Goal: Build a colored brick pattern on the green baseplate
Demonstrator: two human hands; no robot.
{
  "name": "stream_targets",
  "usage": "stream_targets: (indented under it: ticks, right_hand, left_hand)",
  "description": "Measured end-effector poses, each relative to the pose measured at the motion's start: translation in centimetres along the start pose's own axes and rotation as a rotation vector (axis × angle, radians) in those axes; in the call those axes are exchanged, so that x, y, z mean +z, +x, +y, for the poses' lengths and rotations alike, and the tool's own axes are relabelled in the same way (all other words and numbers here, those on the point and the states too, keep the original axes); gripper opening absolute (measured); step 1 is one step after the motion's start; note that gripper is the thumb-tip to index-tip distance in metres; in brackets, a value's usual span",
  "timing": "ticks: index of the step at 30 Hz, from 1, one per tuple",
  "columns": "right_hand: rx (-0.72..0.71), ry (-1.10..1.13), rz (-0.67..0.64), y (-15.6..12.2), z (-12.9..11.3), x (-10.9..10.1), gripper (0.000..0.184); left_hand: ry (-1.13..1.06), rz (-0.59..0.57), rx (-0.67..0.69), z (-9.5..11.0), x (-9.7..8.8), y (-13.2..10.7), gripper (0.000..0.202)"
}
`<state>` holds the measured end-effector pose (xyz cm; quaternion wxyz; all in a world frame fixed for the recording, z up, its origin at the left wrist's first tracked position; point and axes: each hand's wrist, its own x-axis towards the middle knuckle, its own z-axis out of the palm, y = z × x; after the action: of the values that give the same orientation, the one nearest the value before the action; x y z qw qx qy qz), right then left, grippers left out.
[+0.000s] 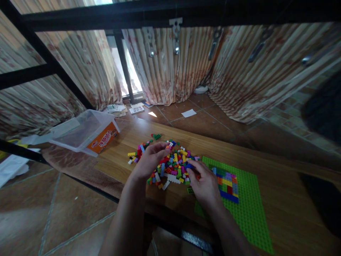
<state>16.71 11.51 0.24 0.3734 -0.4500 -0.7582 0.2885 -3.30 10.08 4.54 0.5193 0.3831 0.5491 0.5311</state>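
A heap of small coloured bricks (174,164) lies on the wooden table (279,185). My left hand (149,158) rests on the heap's left side, its fingers curled and pinched together at the tips near a small brick. My right hand (203,184) lies at the heap's right edge, fingers bent and closed around a blue brick (189,166). To the right lies a green baseplate (249,199) with a patch of coloured bricks (227,182) built on it.
A clear plastic tub with an orange label (86,132) lies tilted at the table's left end. Black metal bars (53,67) cross overhead. Patterned curtains (173,67) hang behind, with papers (188,113) on the tiled floor.
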Motion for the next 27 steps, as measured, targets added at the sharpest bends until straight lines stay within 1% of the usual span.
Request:
stream_targets:
  ticks: [2, 4, 6, 8, 10, 12, 14, 18, 23, 25, 27]
  right_hand:
    - [0.012, 0.031, 0.008, 0.0, -0.2, -0.2, 0.027]
    - [0.024, 0.072, 0.015, 0.1, -0.3, -0.3, 0.031]
    - [0.022, 0.111, 0.002, 0.1, -0.3, -0.4, 0.036]
    - [0.001, 0.136, -0.022, 0.1, -0.3, -0.5, 0.04]
    - [-0.031, 0.149, -0.041, 0.1, -0.3, -0.4, 0.04]
    - [-0.057, 0.165, -0.049, 0.2, -0.3, -0.2, 0.036]
    - [-0.052, 0.185, -0.045, 0.2, -0.3, -0.1, 0.03]
    - [0.004, 0.207, -0.025, 0.2, -0.2, 0.1, 0.025]
    - [0.076, 0.257, -0.03, 0.1, 0.0, 0.0, 0.023]
    - [0.114, 0.297, -0.024, 0.1, 0.1, 0.0, 0.023]
    - [0.164, 0.355, -0.021, 0.2, 0.1, 0.1, 0.024]
  left_hand:
    - [-0.086, -0.051, -0.076, 0.0, 0.9, -0.8, 0.03]
    - [-0.145, -0.075, -0.15, -0.2, 1.6, -1.2, 0.029]
    - [-0.162, -0.089, -0.21, -0.5, 2.2, -1.3, 0.028]
    - [-0.127, -0.085, -0.24, -0.6, 2.5, -1.2, 0.027]
    - [-0.049, -0.084, -0.242, -0.8, 2.7, -1.1, 0.027]
    - [0.016, -0.116, -0.233, -0.9, 2.8, -1.0, 0.028]
    - [0.046, -0.148, -0.225, -1.0, 2.8, -1.0, 0.03]
    - [0.083, -0.139, -0.25, -0.7, 2.8, -1.0, 0.031]
    - [0.198, -0.067, -0.295, -0.4, 2.3, -0.8, 0.033]
    - [0.223, -0.053, -0.273, -0.4, 1.9, -0.7, 0.03]
    - [0.244, -0.045, -0.222, -0.4, 1.7, -0.8, 0.029]
